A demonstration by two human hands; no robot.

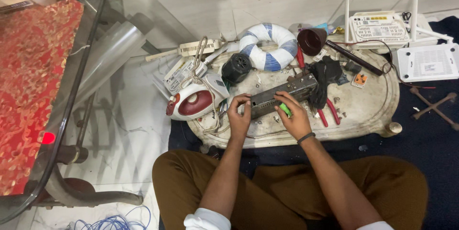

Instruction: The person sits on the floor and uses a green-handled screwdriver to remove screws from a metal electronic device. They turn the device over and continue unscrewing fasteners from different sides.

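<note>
Right, both hands are on the grey metal box point(283, 95) in the middle of the low tray point(377, 110). Its long axis runs from lower left up to the right, near end toward the person. Left hand point(239, 115) pinches that near end, fingers curled shut on the corner. Right hand point(294, 115) sits along the front edge, fingers closed round a small green tool point(285, 110) (its tip is hidden, so I cannot tell where it touches). Both are equally close. Crowded on every side: iron point(193, 102) just left, black cloth point(325, 79) touching the far end, red pliers point(330, 113) just right. Bare tray lies only in front, toward the knees.
</note>
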